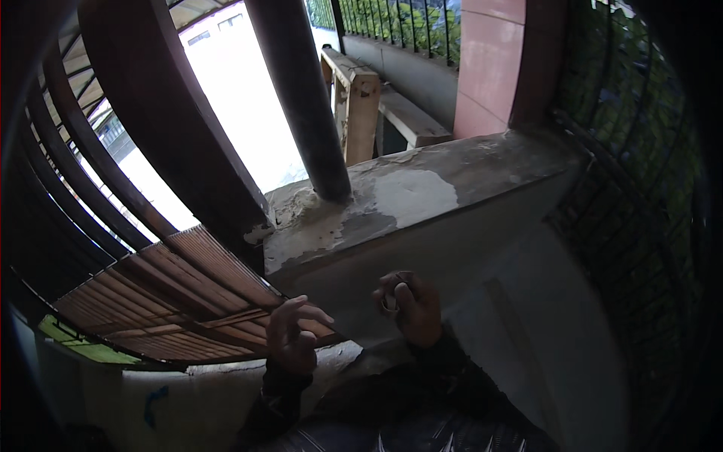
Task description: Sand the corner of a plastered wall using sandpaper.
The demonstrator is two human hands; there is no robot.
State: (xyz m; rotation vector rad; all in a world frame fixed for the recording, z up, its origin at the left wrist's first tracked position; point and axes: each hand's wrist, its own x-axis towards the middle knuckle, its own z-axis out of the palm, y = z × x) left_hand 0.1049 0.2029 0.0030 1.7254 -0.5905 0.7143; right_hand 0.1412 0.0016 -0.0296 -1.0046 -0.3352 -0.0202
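My right hand (419, 313) is raised in front of a low wall, its thumb pressed against the curled fingers. It grips a small, dark, rounded thing with a thin curved rim (389, 303); its kind is too dim to make out. To the left, my left hand (292, 335) is held up with its fingers apart and nothing visible in it. The two hands are apart from each other. Dark sleeves cover both forearms.
A low wall with a peeling, patched top (414, 197) runs ahead of me. A dark round post (301, 98) rises from it. Brown slatted panels (173, 294) stand at the left. Beyond the wall are a wooden frame (360, 113) and a pink pillar (491, 68). Railings line the right.
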